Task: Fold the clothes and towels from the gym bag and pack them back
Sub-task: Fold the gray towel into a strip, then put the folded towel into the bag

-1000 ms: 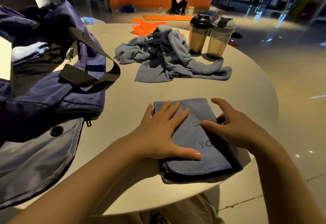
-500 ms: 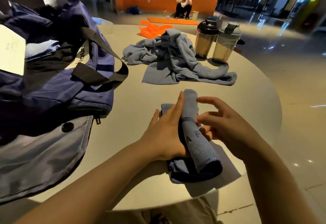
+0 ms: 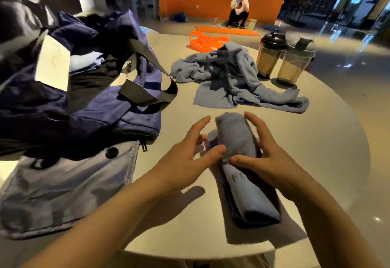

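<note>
The towel (image 3: 238, 158), flat a second ago, now lies folded narrow between both hands, left hand (image 3: 190, 158) off it.

Your round pale desk (image 3: 329, 145), navy gym bag (image 3: 88, 107) at your left, folded blue towel (image 3: 242, 166) before you, crumpled blue towels (image 3: 232, 82), orange bands (image 3: 206, 41), two shaker bottles (image 3: 285, 57) beyond.

the folded towel (image 3: 242, 168) is looking like soft, matt terry cloth. the gym bag (image 3: 118, 107) is showing smooth nylon with a slight sheen. the shaker bottles (image 3: 285, 59) are looking like glossy translucent plastic.
</note>
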Motion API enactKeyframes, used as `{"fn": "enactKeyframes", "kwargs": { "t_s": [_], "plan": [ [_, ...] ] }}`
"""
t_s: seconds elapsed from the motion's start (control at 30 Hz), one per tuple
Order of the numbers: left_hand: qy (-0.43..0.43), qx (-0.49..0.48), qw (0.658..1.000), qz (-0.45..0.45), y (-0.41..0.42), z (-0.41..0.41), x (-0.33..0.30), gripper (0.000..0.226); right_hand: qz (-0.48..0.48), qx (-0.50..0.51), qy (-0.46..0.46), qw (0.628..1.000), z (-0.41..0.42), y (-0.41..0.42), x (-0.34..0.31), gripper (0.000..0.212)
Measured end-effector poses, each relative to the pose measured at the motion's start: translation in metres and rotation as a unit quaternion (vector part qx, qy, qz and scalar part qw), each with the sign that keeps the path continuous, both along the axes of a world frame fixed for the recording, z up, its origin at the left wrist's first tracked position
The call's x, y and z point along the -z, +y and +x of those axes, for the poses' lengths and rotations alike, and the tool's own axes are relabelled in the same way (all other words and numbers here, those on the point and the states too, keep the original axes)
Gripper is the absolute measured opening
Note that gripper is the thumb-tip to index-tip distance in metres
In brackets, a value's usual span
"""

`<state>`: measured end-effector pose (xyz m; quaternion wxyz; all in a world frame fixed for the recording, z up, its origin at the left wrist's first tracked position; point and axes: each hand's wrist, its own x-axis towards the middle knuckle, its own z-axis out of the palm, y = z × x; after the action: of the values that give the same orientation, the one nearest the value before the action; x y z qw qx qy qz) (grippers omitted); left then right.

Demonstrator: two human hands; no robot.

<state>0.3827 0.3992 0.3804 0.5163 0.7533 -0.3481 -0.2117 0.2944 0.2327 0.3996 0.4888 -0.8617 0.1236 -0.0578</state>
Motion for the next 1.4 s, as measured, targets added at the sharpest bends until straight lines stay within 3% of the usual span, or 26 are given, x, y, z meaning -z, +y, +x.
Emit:
{"fn": "enactKeyframes", "kwargs": {
  "t_s": [0.13,0.2,0.3,0.37,0.43,0.53,0.63,0.73,0.83,0.93,1.07,1.23,1.4],
  "plan": [
    [0.127,-0.070,0.983,-0.112,0.002,0.005,-0.001,0.093,0.194,-0.030,-0.114,0.974,0.008,0.011,-0.027,0.088],
    [0.195,-0.059,0.962,-0.184,0.004,0.009,-0.010,0.095,0.199,-0.050,-0.126,0.971,0.025,0.019,-0.038,0.095],
    [0.119,-0.066,0.961,-0.239,0.013,0.015,-0.029,0.100,0.142,-0.028,-0.125,0.981,0.051,0.036,-0.050,0.102],
    [0.041,-0.077,0.971,-0.222,0.027,0.022,-0.042,0.105,0.091,-0.017,-0.152,0.984,0.067,0.048,-0.056,0.101],
    [0.025,-0.071,0.974,-0.215,0.045,0.034,-0.051,0.100,0.056,-0.036,-0.173,0.983,0.083,0.061,-0.061,0.099],
    [-0.006,-0.090,0.975,-0.205,0.079,0.054,-0.069,0.083,0.097,-0.101,-0.169,0.976,0.105,0.082,-0.069,0.090],
    [-0.034,-0.130,0.973,-0.185,0.113,0.080,-0.084,0.078,0.145,-0.151,-0.155,0.966,0.131,0.104,-0.082,0.070],
    [-0.053,-0.191,0.963,-0.184,0.148,0.115,-0.095,0.074,0.156,-0.193,-0.132,0.960,0.159,0.123,-0.087,0.065],
    [-0.107,-0.257,0.951,-0.133,0.184,0.157,-0.098,0.075,0.013,-0.153,-0.141,0.978,0.191,0.132,-0.081,0.062],
    [-0.179,-0.297,0.938,0.008,0.207,0.189,-0.079,0.067,-0.146,-0.057,-0.130,0.979,0.227,0.126,-0.068,0.057],
    [-0.241,-0.334,0.905,0.100,0.202,0.190,-0.035,0.067,-0.188,-0.023,-0.055,0.980,0.254,0.124,-0.040,0.052],
    [-0.223,-0.338,0.914,-0.006,0.200,0.190,-0.023,0.063,-0.134,-0.022,-0.084,0.987,0.258,0.135,-0.015,0.054],
    [-0.202,-0.334,0.921,0.005,0.204,0.176,-0.026,0.058,-0.111,-0.039,-0.066,0.991,0.231,0.137,-0.009,0.068]
  ]
}}
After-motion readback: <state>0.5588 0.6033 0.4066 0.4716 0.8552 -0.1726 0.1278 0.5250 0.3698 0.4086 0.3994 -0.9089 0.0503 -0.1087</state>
